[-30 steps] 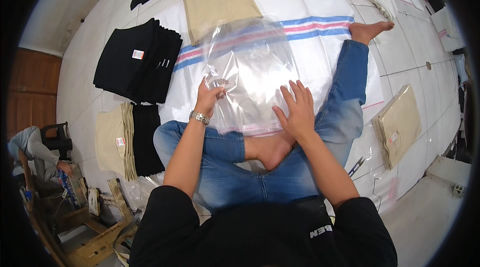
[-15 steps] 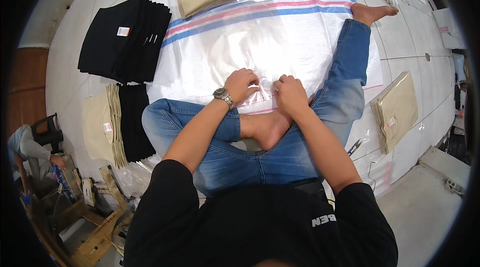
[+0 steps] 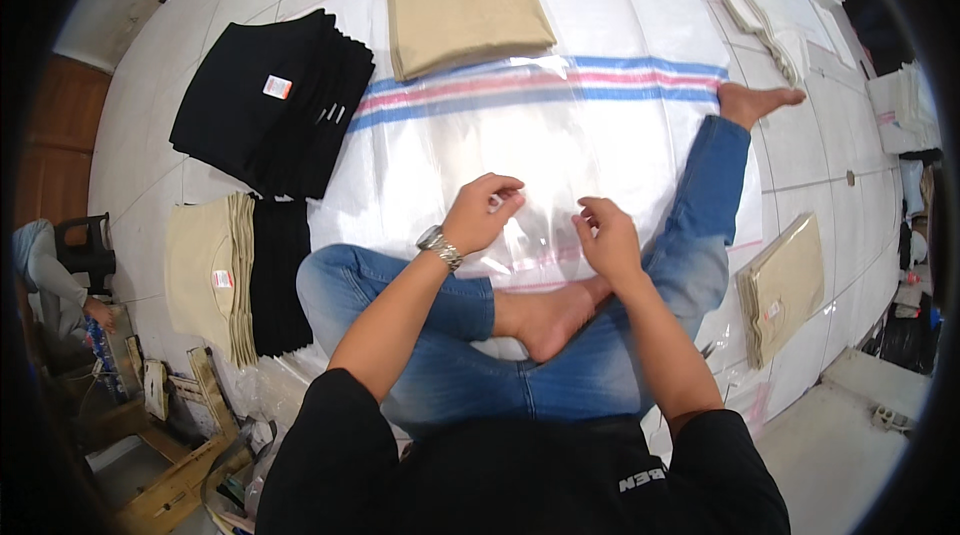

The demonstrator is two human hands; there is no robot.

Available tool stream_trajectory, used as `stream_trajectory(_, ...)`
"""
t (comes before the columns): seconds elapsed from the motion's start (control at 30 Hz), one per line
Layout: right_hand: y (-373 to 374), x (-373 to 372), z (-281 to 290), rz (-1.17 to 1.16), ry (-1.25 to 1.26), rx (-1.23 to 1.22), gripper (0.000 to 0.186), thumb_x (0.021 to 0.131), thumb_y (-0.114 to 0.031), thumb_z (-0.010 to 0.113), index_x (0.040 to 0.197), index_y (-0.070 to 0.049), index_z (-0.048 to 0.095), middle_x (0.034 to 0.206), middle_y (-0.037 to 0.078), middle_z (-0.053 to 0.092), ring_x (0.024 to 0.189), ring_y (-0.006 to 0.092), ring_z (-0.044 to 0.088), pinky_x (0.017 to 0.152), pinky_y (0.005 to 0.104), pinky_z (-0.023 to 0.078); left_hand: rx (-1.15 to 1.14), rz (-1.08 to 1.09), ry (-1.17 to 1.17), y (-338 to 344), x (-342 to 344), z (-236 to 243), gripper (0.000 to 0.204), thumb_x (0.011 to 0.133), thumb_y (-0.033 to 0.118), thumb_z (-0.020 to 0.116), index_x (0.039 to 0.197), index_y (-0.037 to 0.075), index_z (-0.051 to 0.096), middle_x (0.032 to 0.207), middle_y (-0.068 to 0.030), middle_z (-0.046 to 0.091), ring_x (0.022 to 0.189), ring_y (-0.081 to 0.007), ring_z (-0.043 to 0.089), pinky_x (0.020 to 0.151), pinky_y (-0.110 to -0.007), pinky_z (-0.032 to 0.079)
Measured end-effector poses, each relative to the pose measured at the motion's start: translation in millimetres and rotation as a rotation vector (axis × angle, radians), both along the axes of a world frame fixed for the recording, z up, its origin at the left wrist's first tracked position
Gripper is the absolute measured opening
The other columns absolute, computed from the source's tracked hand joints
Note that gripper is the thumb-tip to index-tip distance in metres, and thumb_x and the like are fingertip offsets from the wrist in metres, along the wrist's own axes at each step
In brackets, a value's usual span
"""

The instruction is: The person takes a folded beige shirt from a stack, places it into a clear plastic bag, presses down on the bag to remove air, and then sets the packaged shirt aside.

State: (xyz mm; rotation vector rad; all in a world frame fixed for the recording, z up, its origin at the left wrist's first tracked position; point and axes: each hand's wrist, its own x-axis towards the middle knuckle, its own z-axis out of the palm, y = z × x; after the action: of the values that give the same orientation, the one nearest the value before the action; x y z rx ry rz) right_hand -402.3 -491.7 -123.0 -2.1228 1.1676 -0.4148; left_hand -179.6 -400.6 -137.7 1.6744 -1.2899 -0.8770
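Clear plastic film (image 3: pixel 537 220) lies flat on the white sheet (image 3: pixel 640 30), between the left hand (image 3: pixel 485 212) and right hand (image 3: pixel 607 238) and beyond. Both are half curled, can't tell if they're pinching any film. I'd smooth it outward lightly, thin stuff probably creases easily.

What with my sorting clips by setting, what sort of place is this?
Probably a small garment workroom, judging by the stack of folded black garments, the folded beige garments in clear plastic, and the large clear plastic bag in front of the person.
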Motion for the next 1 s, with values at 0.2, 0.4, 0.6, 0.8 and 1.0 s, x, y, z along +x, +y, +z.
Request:
stream_trajectory(0.2, -139.8, 88.2, -15.9, -0.093, -0.259, -0.093, 0.029, 0.082, -0.018, 0.070, 0.104, 0.002, 0.068, 0.091, 0.016, 0.072, 0.084, 0.0280, 0.071, 0.076, 0.0379, 0.054, 0.150, 0.521, 0.780, -35.8, 91.4, -0.5, 0.034, 0.098, 0.020, 0.058, 0.125, 0.000, 0.056, 0.113, -0.0140, 0.066, 0.103, -0.0236, 0.066, 0.090, -0.035, 0.053)
stream_trajectory(0.4, -206.1, 179.2, -16.0, -0.224, -0.245, 0.456, 0.020, 0.084, -0.006, 0.067, 0.099, 0.006, 0.065, 0.088, 0.019, 0.070, 0.087, 0.0268, 0.071, 0.076, 0.0364, 0.057, 0.062, 0.745, 0.689, -70.0, 154.3, -13.9, 0.027, 0.097, 0.019, 0.060, 0.117, 0.002, 0.059, 0.109, -0.0103, 0.066, 0.097, -0.0207, 0.066, 0.084, -0.033, 0.055)
stream_trajectory(0.6, -188.2, 237.8, -76.0, -0.584, -0.771, 1.220, 0.018, 0.092, -0.004, 0.058, 0.107, 0.005, 0.057, 0.094, 0.015, 0.064, 0.085, 0.0253, 0.068, 0.077, 0.0399, 0.059, 0.169, 0.590, 0.911, -56.3, 121.8, -21.3, 0.031, 0.098, 0.022, 0.058, 0.123, 0.004, 0.056, 0.111, -0.0089, 0.064, 0.103, -0.0196, 0.063, 0.087, -0.034, 0.052)
stream_trajectory(0.8, -189.6, 267.6, -81.8, -0.787, -0.890, 1.259, 0.014, 0.095, -0.006, 0.056, 0.106, 0.003, 0.056, 0.088, 0.011, 0.063, 0.076, 0.0207, 0.065, 0.070, 0.0359, 0.056, 0.184, 0.603, 0.801, -46.5, 122.5, -17.0, 0.031, 0.097, 0.022, 0.059, 0.123, 0.005, 0.058, 0.113, -0.0083, 0.065, 0.103, -0.0184, 0.063, 0.088, -0.033, 0.051)
stream_trajectory(1.0, -188.4, 241.8, -101.0, -0.746, -0.955, 1.084, 0.010, 0.095, -0.007, 0.056, 0.101, 0.003, 0.056, 0.082, 0.008, 0.060, 0.067, 0.0169, 0.059, 0.058, 0.0295, 0.050, 0.126, 0.548, 0.753, -58.7, 123.5, -15.8, 0.032, 0.096, 0.022, 0.060, 0.123, 0.005, 0.058, 0.114, -0.0097, 0.066, 0.103, -0.0183, 0.064, 0.088, -0.033, 0.051)
